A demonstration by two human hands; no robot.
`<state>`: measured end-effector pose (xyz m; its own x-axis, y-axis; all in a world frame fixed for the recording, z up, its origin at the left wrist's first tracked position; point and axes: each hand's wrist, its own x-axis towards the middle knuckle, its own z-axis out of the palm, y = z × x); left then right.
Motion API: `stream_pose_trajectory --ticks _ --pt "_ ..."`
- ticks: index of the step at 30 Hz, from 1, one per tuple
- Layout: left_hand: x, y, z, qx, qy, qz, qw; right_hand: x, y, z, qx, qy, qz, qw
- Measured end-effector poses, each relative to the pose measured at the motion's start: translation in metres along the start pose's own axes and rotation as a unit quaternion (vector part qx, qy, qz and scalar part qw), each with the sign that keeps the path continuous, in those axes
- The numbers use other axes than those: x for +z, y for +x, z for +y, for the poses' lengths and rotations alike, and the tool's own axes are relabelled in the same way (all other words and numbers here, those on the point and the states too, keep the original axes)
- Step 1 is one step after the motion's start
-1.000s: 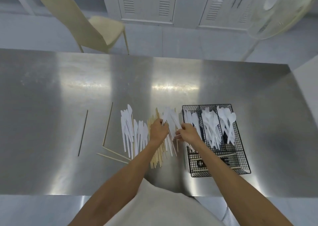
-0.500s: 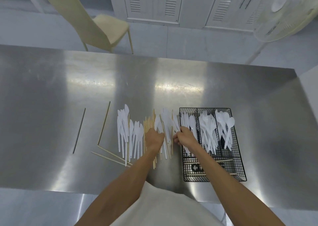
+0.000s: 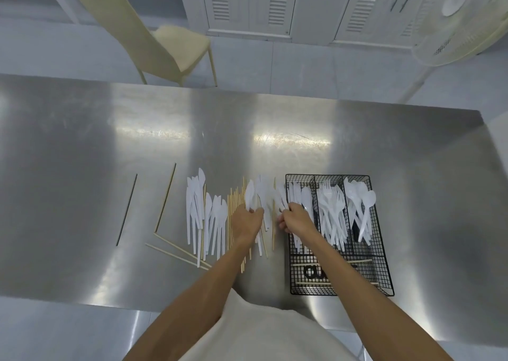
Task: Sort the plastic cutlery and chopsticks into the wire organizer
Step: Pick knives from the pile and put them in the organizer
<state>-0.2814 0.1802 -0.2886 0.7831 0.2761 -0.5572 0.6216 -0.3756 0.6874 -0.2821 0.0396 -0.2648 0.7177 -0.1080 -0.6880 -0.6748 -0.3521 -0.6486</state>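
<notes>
A black wire organizer (image 3: 383,253) sits on the steel table (image 3: 82,146), holding white knives, forks (image 3: 331,209) and spoons (image 3: 362,204) in three long compartments, with chopsticks across its front section. Left of it lies a loose pile of white plastic cutlery (image 3: 204,212) and wooden chopsticks (image 3: 233,204). My left hand (image 3: 246,222) rests on the pile, its fingers closed around a white spoon (image 3: 250,195). My right hand (image 3: 297,219) is at the organizer's left edge, gripping white plastic pieces; which kind is unclear.
Single chopsticks (image 3: 165,198) and a dark stick (image 3: 127,209) lie apart to the left. Two more chopsticks (image 3: 178,252) lie crosswise near the front. A cream chair (image 3: 154,36) and a fan (image 3: 464,17) stand beyond the table's far edge.
Both hands shifted slightly lower in the pile. My left hand has closed on a spoon that now stands up from its fingers. The camera view tilted a little.
</notes>
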Motion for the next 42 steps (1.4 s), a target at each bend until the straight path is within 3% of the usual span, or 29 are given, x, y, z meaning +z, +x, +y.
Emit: stream_pose_trajectory --ticks 4,12,18,42 --pt "0.009 -0.005 0.012 0.028 -0.049 -0.033 0.998 -0.012 -0.002 0.003 0.007 0.033 0.014 0.999" --pt "0.047 -0.016 0.034 0.088 -0.044 -0.106 0.989 -0.039 -0.004 0.026 0.004 0.083 0.051 0.995" --pt "0.064 -0.026 0.042 0.045 -0.08 -0.101 0.991 -0.049 -0.009 0.038 0.008 0.123 0.087 0.989" --pt "0.074 -0.032 0.054 0.063 0.047 -0.104 0.991 -0.058 0.003 0.033 0.01 0.043 0.13 0.991"
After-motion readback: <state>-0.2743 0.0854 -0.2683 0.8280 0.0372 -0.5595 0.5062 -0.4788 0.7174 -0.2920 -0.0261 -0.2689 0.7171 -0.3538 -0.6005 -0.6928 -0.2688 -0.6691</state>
